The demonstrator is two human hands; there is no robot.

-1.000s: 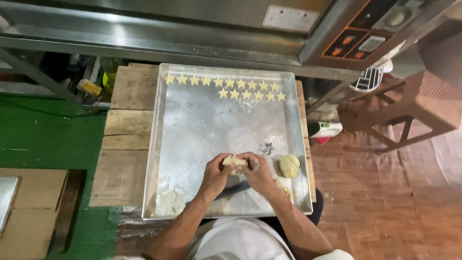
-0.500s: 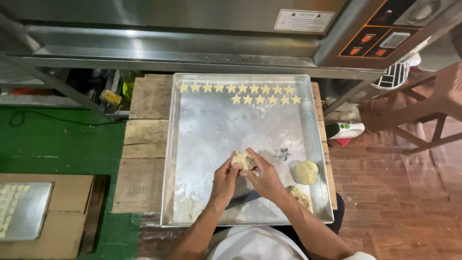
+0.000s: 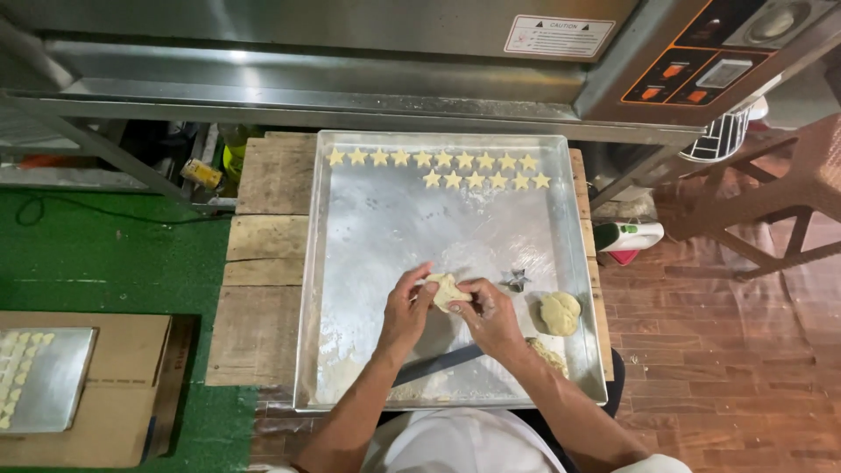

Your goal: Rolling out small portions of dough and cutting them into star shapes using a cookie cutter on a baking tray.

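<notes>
Baking tray (image 3: 368, 219): bare sheet metal, dull-shiny, scuffed, with floury smears near the front edge. Dough piece (image 3: 447, 289) pinched between left hand (image 3: 405, 308) and right hand (image 3: 492, 317): pale yellow, soft, matt, slightly lumpy. Dough ball (image 3: 560, 312): same matt, rough-crumbly surface. Star-shaped dough cutouts (image 3: 438, 159): matt, smooth tops. Star cutter (image 3: 515, 280): thin shiny metal. Table (image 3: 263, 254): raw wooden planks, weathered, rough, unvarnished. Oven (image 3: 350, 52): brushed stainless steel, satin sheen, glossy plastic control panel. Floor (image 3: 718, 350): glossy red-brown tile look. Green mat (image 3: 105, 254): matt, turf-like. Cardboard (image 3: 123, 385): matt brown.
</notes>
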